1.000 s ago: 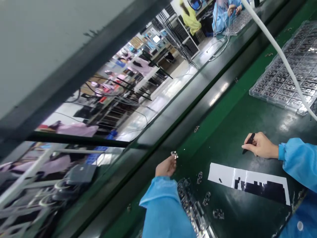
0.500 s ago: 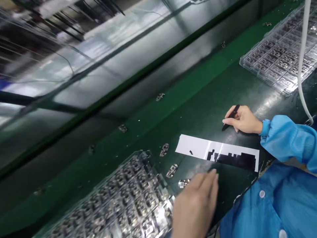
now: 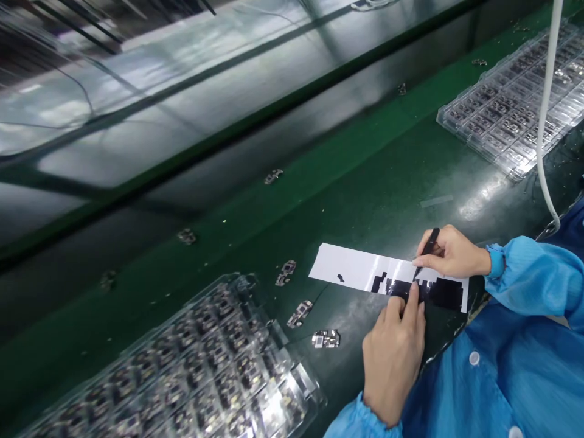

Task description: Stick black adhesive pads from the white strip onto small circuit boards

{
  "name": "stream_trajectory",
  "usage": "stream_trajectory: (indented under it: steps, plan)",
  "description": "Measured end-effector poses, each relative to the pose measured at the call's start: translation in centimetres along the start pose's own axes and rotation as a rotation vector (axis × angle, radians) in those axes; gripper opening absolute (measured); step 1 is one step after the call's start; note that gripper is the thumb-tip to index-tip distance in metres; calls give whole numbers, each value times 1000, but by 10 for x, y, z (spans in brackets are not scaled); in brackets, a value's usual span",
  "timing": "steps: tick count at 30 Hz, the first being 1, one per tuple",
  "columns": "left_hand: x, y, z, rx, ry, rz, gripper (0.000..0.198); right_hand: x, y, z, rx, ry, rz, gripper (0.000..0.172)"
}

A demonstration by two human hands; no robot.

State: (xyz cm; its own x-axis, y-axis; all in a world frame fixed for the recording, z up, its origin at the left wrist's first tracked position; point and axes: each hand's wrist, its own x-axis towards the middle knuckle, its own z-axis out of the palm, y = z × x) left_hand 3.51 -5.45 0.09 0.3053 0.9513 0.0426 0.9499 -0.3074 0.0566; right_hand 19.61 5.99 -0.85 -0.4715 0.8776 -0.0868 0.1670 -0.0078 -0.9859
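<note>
A white backing strip with black sticker pieces along its lower edge lies on the green bench. My right hand is closed round black tweezers, whose tips come down at the black pieces. My left hand rests on the strip's near edge. Its fingers are stretched out, and one fingertip meets the black pieces right beside the tweezer tips. To the left of this hand lie three small circuit boards, the nearest being a board with a silvery square.
A clear plastic tray full of small boards fills the lower left. Another such tray lies at the upper right, with a white cable hanging before it. Several loose boards, including one board, lie along the bench's far side.
My left hand has moved up and right onto the strip, from beside the loose boards. The tweezers in my right hand have come down from above the strip to its black pieces.
</note>
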Motion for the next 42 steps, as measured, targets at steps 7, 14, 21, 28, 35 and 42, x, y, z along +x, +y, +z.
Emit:
stream_trajectory:
  steps: [7,14,21,28,35,42]
  plan:
    - [0,-3,0,-5,-3,13,33,-1,0,-1,-1,-25,23,24]
    - [0,-1,2,13,19,17,33,-2,-1,0,-19,-31,24,25]
    - [0,-2,1,3,17,14,34,-1,-3,-1,25,-19,49,26]
    - [-2,-1,1,-24,27,-13,33,-2,-5,-2,20,-13,38,26]
    - [-2,0,2,-48,30,-30,31,-2,-4,-2,6,-15,38,26]
    - [-2,-1,3,-86,75,-33,30,-2,-6,-2,77,-28,64,28]
